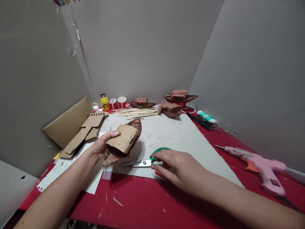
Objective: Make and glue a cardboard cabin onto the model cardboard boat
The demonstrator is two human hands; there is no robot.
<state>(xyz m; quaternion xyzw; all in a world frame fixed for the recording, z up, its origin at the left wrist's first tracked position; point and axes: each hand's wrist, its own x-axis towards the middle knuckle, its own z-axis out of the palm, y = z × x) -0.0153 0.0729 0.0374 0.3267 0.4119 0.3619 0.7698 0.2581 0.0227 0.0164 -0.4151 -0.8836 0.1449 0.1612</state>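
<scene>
My left hand (pixel 105 144) is closed around a small model boat (pixel 111 158) with a brown hull, its thumb pressed on the curved cardboard roof (pixel 122 136) that covers the middle. The boat is tilted, its ribbed far end pointing away from me. My right hand (pixel 176 165) grips a pair of scissors (pixel 144 163) with green and orange handles, low over the pale sheet. Their blades look closed and point left toward the underside of the boat. Some fingertips of the left hand are hidden behind the hull.
Thin wooden sticks (pixel 138 112) lie at the back near finished model boats (pixel 179 95), paper cups (pixel 122 101) and a yellow bottle (pixel 104 102). Cut cardboard (pixel 82 135) lies left. A pink glue gun (pixel 257 165) rests right on the red tabletop (pixel 133 203), its cord trailing.
</scene>
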